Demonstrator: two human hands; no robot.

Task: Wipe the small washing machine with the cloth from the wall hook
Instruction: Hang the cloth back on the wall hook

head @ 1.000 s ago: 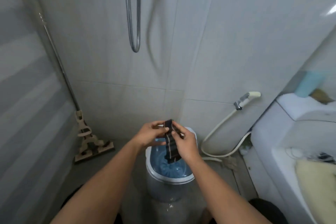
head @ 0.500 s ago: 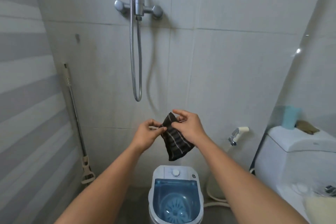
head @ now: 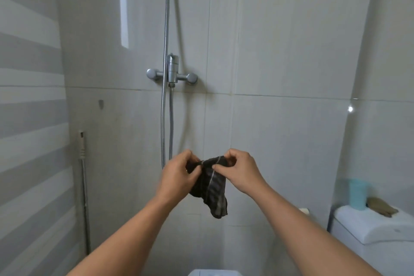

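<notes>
Both hands hold a dark striped cloth (head: pixel 212 188) up in front of the tiled wall. My left hand (head: pixel 179 175) pinches its top left edge and my right hand (head: pixel 240 172) pinches its top right edge, so the cloth hangs down between them. Only the white top rim of the small washing machine (head: pixel 214 273) shows at the bottom edge, below my forearms. A small metal wall hook (head: pixel 101 104) sits bare on the wall, up and to the left of my hands.
A shower mixer (head: pixel 172 74) with a metal hose (head: pixel 166 119) is on the wall above my hands. A mop handle (head: pixel 83 177) leans in the left corner. A toilet tank (head: pixel 374 226) with a blue cup (head: pixel 358 194) stands at the right.
The view has tilted up from the washing machine to the wall. Both hands have risen with the cloth and spread its top edge wider.
</notes>
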